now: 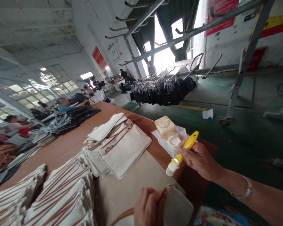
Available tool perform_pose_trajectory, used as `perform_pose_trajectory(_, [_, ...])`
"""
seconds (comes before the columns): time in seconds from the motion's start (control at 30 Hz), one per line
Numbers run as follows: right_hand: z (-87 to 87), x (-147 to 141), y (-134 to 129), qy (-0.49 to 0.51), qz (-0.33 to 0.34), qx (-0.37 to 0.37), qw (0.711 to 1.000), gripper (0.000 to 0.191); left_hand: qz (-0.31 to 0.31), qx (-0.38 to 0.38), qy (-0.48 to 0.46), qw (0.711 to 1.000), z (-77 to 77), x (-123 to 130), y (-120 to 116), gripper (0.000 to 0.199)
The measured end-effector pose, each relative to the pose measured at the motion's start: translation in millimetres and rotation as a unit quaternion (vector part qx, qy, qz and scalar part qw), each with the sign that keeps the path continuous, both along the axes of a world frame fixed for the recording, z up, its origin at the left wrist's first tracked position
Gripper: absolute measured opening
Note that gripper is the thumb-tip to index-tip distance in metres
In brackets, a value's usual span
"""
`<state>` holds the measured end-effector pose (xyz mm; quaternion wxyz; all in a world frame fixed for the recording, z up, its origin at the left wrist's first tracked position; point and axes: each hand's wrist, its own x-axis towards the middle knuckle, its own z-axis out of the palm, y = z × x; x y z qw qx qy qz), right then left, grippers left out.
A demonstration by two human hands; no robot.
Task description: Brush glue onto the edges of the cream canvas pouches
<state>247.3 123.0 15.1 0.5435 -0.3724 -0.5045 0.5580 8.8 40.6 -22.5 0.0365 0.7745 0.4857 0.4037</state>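
Observation:
My right hand (198,158) is closed round the yellow handle of a brush (190,142), whose bristles point down and left, coated in pale paste. Just behind the brush, a cream-coloured container (166,125) with whitish paste sits on a white sheet (185,131) at the table's edge. At the bottom centre, my left hand (148,205) grips a cream fabric piece (178,207) with a brown strap (122,216). Flat cream pouches with brown trim (129,150) lie overlapping beyond my left hand, on the brown table (103,110).
Rows of stacked cream pieces (61,194) fill the left front. Black pieces with pale cords (73,116) lie at the far left. A metal rack (238,78) hung with black items (165,92) stands beyond the table. Several people are in the left background.

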Motion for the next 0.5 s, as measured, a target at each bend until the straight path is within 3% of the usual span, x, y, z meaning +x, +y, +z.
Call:
perform_pose_trajectory(0.1, [8.3,2,-5,0.066,0.038,-0.019,0.997,0.025,-0.005,0.131,0.107,0.986,1.6,3,-13,0.013])
perform_pose_trajectory(0.23, [21.6,-1,-10,0.027,0.077,0.001,0.997,0.025,0.003,0.174,0.2,0.964,-0.7,2,-18,0.016])
perform_pose_trajectory(0.37, [31.2,-4,-14,-0.048,0.127,0.061,0.989,0.027,0.0,0.248,0.228,0.942,-5.1,-2,-15,0.012])
perform_pose_trajectory(0.5, [39.5,1,-14,-0.084,0.196,0.113,0.97,0.025,-0.005,0.232,0.216,0.948,0.2,-1,-16,0.01])
